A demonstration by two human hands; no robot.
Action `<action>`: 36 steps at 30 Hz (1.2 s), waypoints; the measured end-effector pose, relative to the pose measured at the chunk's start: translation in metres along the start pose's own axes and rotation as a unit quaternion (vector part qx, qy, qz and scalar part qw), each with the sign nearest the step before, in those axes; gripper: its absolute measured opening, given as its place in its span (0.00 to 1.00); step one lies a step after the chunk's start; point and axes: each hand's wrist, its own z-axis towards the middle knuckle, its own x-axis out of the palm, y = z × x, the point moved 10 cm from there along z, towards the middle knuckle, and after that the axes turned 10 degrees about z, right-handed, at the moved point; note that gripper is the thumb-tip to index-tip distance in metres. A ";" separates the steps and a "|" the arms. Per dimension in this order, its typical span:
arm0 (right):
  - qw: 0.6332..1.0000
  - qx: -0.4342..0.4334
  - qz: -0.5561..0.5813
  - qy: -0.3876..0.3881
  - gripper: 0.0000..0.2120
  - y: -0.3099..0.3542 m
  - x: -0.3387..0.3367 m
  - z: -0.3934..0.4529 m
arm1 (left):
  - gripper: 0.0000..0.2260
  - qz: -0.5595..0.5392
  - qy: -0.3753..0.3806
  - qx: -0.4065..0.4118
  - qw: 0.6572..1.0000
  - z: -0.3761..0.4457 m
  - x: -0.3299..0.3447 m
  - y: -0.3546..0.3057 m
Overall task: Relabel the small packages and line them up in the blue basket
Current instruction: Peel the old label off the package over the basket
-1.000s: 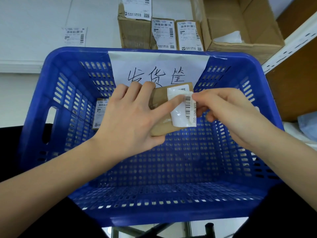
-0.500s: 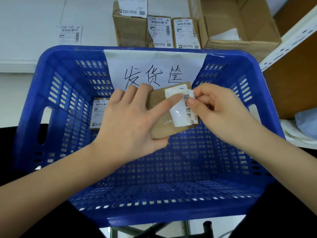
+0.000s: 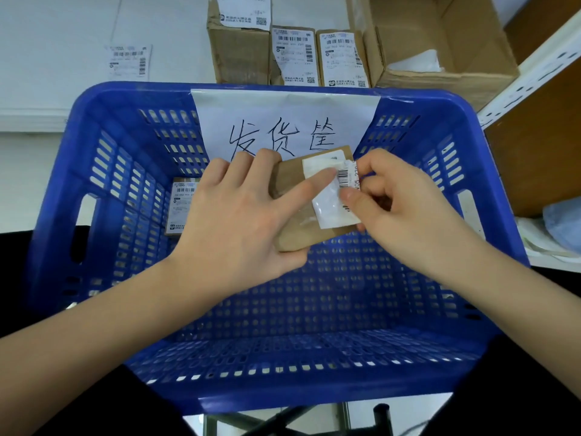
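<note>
While the left hand [image 3: 239, 221] grips the small package [image 3: 292, 196] above the blue basket [image 3: 94, 278], forefinger pinning its label [image 3: 327, 196], the right hand [image 3: 405, 209] pinches that label's right edge, apparently to peel it; one relabelled package [image 3: 182, 206] lies far left inside.

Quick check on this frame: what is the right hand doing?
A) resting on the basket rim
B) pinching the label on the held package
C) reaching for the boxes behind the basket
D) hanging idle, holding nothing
B: the right hand pinches the edge of the white barcode label on the brown package, which the left hand grips over the blue basket.
</note>
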 end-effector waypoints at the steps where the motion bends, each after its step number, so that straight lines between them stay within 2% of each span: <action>1: 1.000 -0.003 0.002 -0.017 0.04 0.000 -0.004 0.001 | 0.34 0.010 -0.001 0.004 1.000 0.000 0.000 0.000; 4: 0.997 -0.013 0.013 -0.069 0.05 0.001 -0.018 0.003 | 0.36 0.035 0.002 0.021 0.999 -0.002 -0.001 -0.004; 9: 0.995 -0.026 0.007 -0.096 0.05 0.006 -0.023 0.000 | 0.35 0.045 -0.007 0.029 0.999 -0.004 -0.008 -0.005; 13: 0.991 -0.044 -0.038 -0.121 0.06 0.012 -0.025 -0.004 | 0.37 0.040 -0.010 0.031 0.999 -0.003 -0.011 -0.008; 18: 0.978 -0.081 -0.118 -0.150 0.06 0.021 -0.023 -0.011 | 0.31 0.034 -0.010 0.035 0.999 -0.003 -0.011 -0.012; 22: 0.948 -0.161 -0.203 -0.185 0.06 0.038 -0.018 -0.016 | 0.30 0.037 -0.014 0.041 0.998 -0.002 -0.012 -0.017; 29: 0.899 -0.218 -0.334 -0.179 0.09 0.043 0.001 -0.017 | 0.29 0.055 -0.002 0.045 0.997 -0.002 -0.008 -0.019; 32: 0.874 -0.248 -0.376 -0.180 0.14 0.046 0.007 -0.020 | 0.28 0.057 0.000 0.046 0.997 -0.002 -0.008 -0.019; 34: 0.872 -0.257 -0.383 -0.166 0.15 0.046 0.014 -0.021 | 0.28 0.059 0.002 0.050 0.997 -0.003 -0.007 -0.020; 36: 0.887 -0.250 -0.361 -0.141 0.10 0.042 0.019 -0.019 | 0.28 0.059 0.008 0.052 0.997 -0.003 -0.005 -0.020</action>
